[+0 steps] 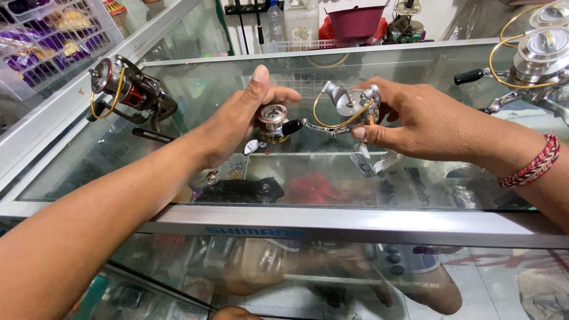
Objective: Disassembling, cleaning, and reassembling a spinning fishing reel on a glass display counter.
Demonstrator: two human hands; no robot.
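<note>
Centre of the frame, just above the glass counter top (415,59), a silver spinning reel body (351,105) sits in the right hand (415,121), fingers wrapped round its far side and thumb pressed on the near edge, a yellow bail wire looping across it and its crank handle with a black knob (291,127) sticking out toward the left. Right beside that knob, the left hand (237,121) grips a small bronze-and-silver spool (272,120), pinched between curled fingers with the thumb standing straight up. A red and white braided bracelet (536,163) circles the right wrist at the right edge. Under the hands, through the glass, the shelf shows a black flat package (240,189), something red and blurred next to it, and dark beads scattered to the right. Along the front rail of the case, lower centre, runs a narrow blue strip label (255,232). Upper left on the glass lies a second reel, red and dark with a yellow bail (127,89), well apart from the hands. Far upper left, a white plastic basket (65,44) holds purple and yellow packets. Upper right corner, another silver reel (536,56) with a black knob. Top centre, beyond the counter, a dark red bucket (355,21) and a clear bottle (275,21).
</note>
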